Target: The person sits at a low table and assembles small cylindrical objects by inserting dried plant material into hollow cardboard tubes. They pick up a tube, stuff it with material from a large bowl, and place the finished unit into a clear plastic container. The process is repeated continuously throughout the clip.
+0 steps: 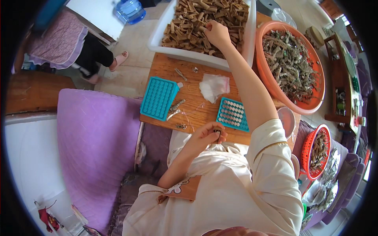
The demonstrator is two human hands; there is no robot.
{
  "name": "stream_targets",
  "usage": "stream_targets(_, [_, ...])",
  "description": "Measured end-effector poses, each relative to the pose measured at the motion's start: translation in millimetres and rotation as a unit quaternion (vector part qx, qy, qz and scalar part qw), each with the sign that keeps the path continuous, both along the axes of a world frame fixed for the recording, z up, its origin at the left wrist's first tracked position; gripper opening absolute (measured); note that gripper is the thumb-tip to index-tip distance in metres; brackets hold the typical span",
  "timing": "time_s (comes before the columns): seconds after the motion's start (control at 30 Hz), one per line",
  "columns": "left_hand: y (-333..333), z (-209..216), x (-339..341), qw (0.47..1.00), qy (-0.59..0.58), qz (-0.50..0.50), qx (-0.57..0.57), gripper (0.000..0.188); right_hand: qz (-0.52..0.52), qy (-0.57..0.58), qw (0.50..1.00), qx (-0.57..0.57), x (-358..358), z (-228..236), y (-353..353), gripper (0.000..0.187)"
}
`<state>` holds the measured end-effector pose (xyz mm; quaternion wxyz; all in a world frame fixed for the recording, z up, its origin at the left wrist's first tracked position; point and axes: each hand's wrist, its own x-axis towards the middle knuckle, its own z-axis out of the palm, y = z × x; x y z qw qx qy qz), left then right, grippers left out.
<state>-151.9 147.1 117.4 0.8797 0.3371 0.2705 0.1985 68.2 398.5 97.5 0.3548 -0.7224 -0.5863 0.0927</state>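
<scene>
My right hand [218, 35] reaches into a white plastic bin [156, 39] heaped with short, curled brown pieces [193, 37] like bark or split bamboo. Its fingertips pinch one of them at the heap's surface. Close to my body, my left hand [206, 137] is closed around a small dark brown piece [217, 134]. Just beyond it lies a teal tray [245, 125] bearing rows of small, round, silvery-white discs. Farther left on the wooden table [165, 63] sits a second teal tray [159, 98] with rows of round cups. Clear plastic bags [214, 87] lie between.
An orange basin [260, 59] full of grey-green dried scraps stands right of the bin. Lower right is a red basket [305, 151] with brown pieces. Twisted bits [177, 105] litter the table. Another person's legs [92, 57] show at upper left, near a purple quilted cover [90, 149].
</scene>
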Motion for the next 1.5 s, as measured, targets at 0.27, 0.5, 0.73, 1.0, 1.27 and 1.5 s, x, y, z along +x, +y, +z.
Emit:
stream_targets(0.27, [2, 17, -16, 0.999, 0.014, 0.017, 0.025, 0.020, -0.051, -0.153, 0.986, -0.052, -22, 16, 30, 0.040])
stream_targets(0.5, [6, 10, -21, 1.000, -0.005, 0.012, 0.019, 0.021, -0.044, -0.157, 0.981, -0.109, -30, 12, 45, 0.038])
stream_targets(0.73, [8, 3, -25, 0.997, 0.018, 0.067, 0.016, 0.018, 0.014, 0.026, 0.997, 0.071, -18, 40, 29, 0.018])
stream_targets(1.0, [30, 18, -18, 0.888, -0.036, 0.458, -0.008, 0.022, 0.171, 0.147, 0.974, 0.000, -39, 101, -131, 0.013])
stream_targets(1.27, [39, 34, 30, 0.881, -0.039, 0.472, -0.005, 0.027, 0.209, 0.297, 0.928, -0.077, -102, 96, -283, 0.020])
stream_targets(1.5, [32, 32, 38, 0.902, -0.107, 0.417, -0.034, 0.030, 0.206, 0.127, 0.967, 0.078, -97, 69, -306, 0.035])
